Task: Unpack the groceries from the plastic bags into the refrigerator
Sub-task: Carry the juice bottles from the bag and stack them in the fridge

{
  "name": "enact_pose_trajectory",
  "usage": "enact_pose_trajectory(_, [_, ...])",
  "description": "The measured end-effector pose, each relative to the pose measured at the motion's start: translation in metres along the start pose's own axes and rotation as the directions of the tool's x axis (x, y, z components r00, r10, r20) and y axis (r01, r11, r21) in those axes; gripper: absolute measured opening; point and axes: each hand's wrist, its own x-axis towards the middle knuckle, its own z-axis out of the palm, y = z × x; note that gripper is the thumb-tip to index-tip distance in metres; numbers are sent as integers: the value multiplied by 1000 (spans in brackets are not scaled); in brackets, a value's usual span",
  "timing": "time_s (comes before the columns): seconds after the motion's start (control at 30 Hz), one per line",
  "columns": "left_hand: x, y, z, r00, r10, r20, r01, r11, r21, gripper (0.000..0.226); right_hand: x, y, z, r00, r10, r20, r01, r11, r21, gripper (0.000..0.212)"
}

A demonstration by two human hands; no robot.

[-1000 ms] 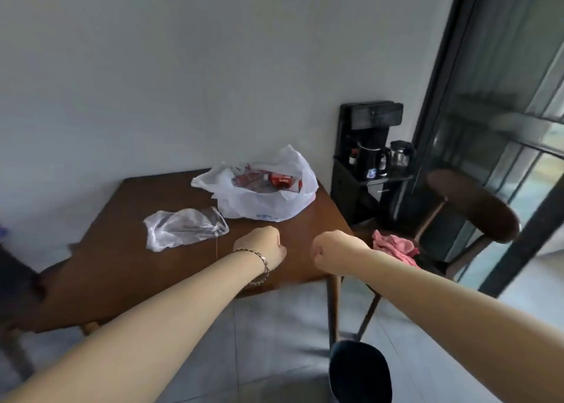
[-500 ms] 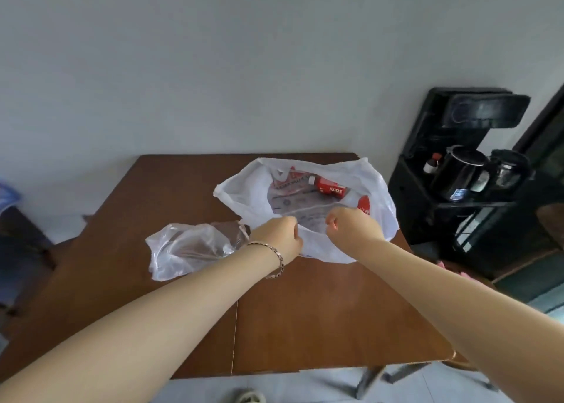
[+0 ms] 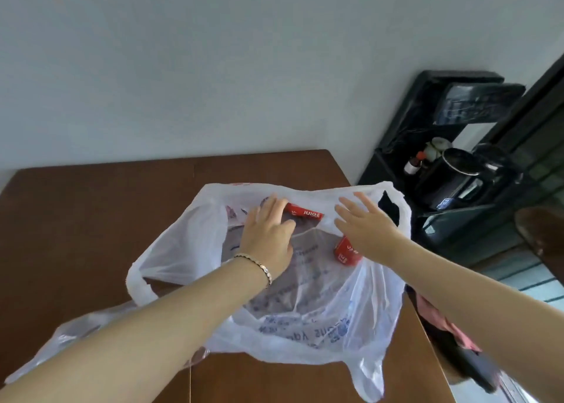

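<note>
Clear plastic, a crumpled bag [image 3: 76, 338], lies at the near left of the white bag [image 3: 183, 250], partly hidden under your left forearm. Both rest on the brown desk [image 3: 76, 219], and the white bag sits toward the desk's right edge with its mouth spread wide. Your left grip [image 3: 268, 238], with a bracelet [image 3: 259, 265] at the wrist, is inside the white bag's mouth. Its fingers are loosely extended and clasp nothing, and their tips touch the left end of the red juice carton [image 3: 305, 212], which lies flat by the white bag's far wall. A second red carton [image 3: 346, 251] sits inside the white bag, right of the first and nearer you, partly hidden by your right wrist. Your right grip [image 3: 366, 231] is spread with straight fingers at the white bag's far rim and holds nothing. To the right of the white bag, off the desk, is a black stand [image 3: 396, 146] carrying a dark kettle [image 3: 457, 170]. A pink cloth [image 3: 442, 323] shows at the white bag's near right.
</note>
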Motion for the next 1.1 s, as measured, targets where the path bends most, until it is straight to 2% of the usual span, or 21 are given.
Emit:
enact_pose_trajectory(0.1, [50,-5,16,997,25,75,-34,992,125,17,20,44,31,976,25,218,16,982,-188,65])
enact_pose_trajectory(0.17, [80,-10,26,991,39,125,-69,966,248,14,34,66,58,963,-4,271,44,989,-142,80])
enact_pose_trajectory(0.23, [107,-15,35,980,-3,197,-69,932,355,19,47,79,77,963,12,270,14,996,-92,83])
enact_pose_trajectory(0.3, [134,-19,49,958,-50,281,-73,908,412,27,58,87,100,964,19,267,-33,998,47,82])
enact_pose_trajectory(0.37, [155,-21,64,932,-79,354,-87,898,430,35,60,85,119,950,31,312,-116,958,261,76])
enact_pose_trajectory(0.47, [176,-26,83,903,-141,405,-78,874,479,61,55,79,139,949,3,314,-190,801,567,66])
enact_pose_trajectory(0.53, [189,-29,89,904,-190,384,-18,878,478,69,50,78,144,950,-88,300,-155,701,696,65])
enact_pose_trajectory(0.57, [197,-31,90,908,-202,366,17,893,450,68,48,78,145,943,-151,296,-115,688,716,65])
enact_pose_trajectory(0.63, [212,-31,92,926,-182,330,43,921,387,54,45,79,146,926,-246,285,-12,738,674,61])
enact_pose_trajectory(0.7, [228,-29,95,953,-129,274,24,934,356,46,40,81,144,939,-270,212,104,812,575,58])
enact_pose_trajectory(0.77, [239,-26,99,953,-123,277,23,941,337,56,36,82,142,970,-230,81,170,875,453,60])
enact_pose_trajectory(0.83, [242,-22,99,936,-112,332,9,955,297,60,35,78,138,987,-151,-47,156,881,447,59])
enact_pose_trajectory(0.87, [241,-21,97,945,-77,318,-19,957,291,52,36,75,140,986,-165,-18,151,854,498,56])
enact_pose_trajectory(0.9, [238,-21,94,973,8,231,-75,956,283,41,37,72,140,981,-193,6,157,814,559,54])
enact_pose_trajectory(0.93, [234,-23,92,986,135,100,-159,941,298,33,39,70,142,974,-221,48,146,775,615,52])
enact_pose_trajectory(0.97, [230,-25,90,960,281,-11,-263,910,321,30,41,69,146,971,-227,81,121,751,650,51])
enact_pose_trajectory(1.0, [228,-27,90,889,450,-81,-402,854,330,28,43,69,150,969,-229,89,112,734,670,50])
enact_pose_trajectory(1.03, [224,-29,92,804,590,-78,-542,779,314,25,44,71,151,968,-234,93,108,719,687,50])
enact_pose_trajectory(1.07, [220,-33,95,722,692,-19,-655,692,303,22,46,73,150,968,-235,91,105,704,703,50])
enact_pose_trajectory(1.1, [216,-36,99,691,720,64,-703,647,296,19,46,74,146,967,-242,76,119,699,705,49])
